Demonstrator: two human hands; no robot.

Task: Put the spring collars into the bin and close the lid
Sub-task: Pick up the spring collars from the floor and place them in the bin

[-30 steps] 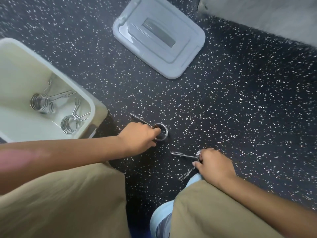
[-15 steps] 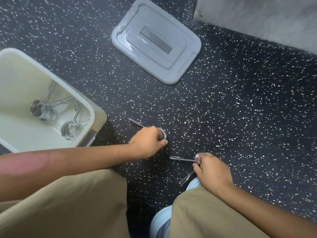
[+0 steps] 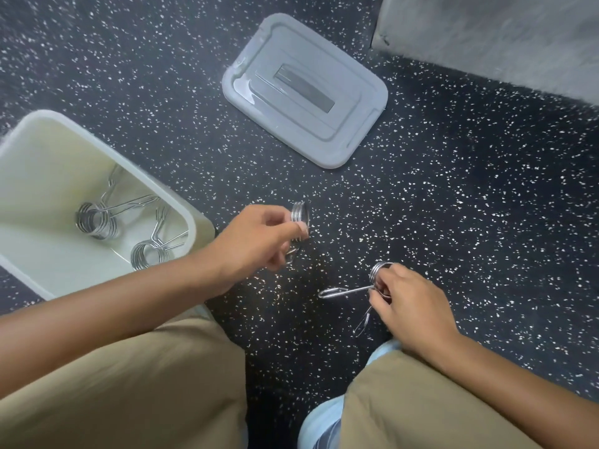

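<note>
Since the earlier frame, both of my hands had lifted their spring collars off the floor, where a second before they were only closing on them.

Seen from my head camera, looking down past my tan trousers, the speckled black rubber floor (image 3: 453,222) filled most of the view. To my left sat the cream plastic bin (image 3: 194,228), open, with a near corner just beside my left forearm. Farther away, ahead and between my hands, the grey lid (image 3: 353,124) lay flat on the floor, well apart from the bin.

Inside the bin lay two spring collars already put away: one (image 3: 95,220) toward the middle, the other (image 3: 147,256) nearer the rim, their wire handles pointing toward the right wall.

My left hand (image 3: 256,241) was closed around a third collar (image 3: 299,213), its coil showing above my fingertips, held in the air just right of the bin. My right hand (image 3: 408,303) was closed on a fourth collar (image 3: 377,273), pinching the coil, with its two wire handles (image 3: 343,291) sticking out to the left and downward, near my light blue shoe (image 3: 324,426).

By my judgement the task was about halfway done: two collars were in, two were in hand and not yet dropped, and I saw no more loose on the floor. After that, the lid remained to be fetched and pressed onto the bin.
</note>
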